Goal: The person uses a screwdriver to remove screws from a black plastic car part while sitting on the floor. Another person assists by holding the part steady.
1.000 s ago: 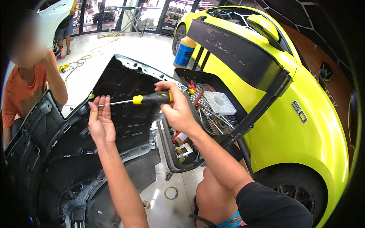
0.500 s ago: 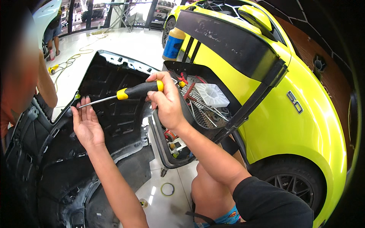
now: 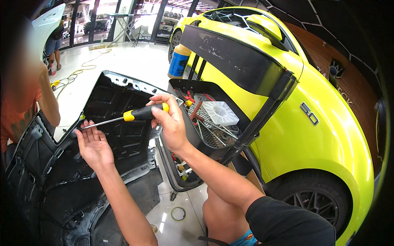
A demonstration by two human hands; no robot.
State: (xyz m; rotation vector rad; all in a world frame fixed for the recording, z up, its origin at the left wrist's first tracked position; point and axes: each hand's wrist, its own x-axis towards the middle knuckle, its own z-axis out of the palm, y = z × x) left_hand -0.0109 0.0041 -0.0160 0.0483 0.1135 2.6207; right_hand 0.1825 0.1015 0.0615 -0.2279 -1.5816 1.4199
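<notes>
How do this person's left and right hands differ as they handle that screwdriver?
Grip: the right hand closes around the screwdriver by its black-and-yellow handle; the left hand is open, palm up.
Place on the tool: the right hand is at the handle end, the left hand at the tip end, its fingers by the thin shaft.
Height in view: the right hand appears higher than the left hand.
Shared: both are bare and at the same screwdriver.

The scene is brightly lit, with daylight let in by glass doors (image 3: 83, 20) beyond the far edge of the floor (image 3: 127, 57), which is nearly washed out there. Highlights are cast on the yellow car (image 3: 324, 143). Straight lines are bent, corners are blackened, and a person's head (image 3: 19, 61) is blurred.
</notes>
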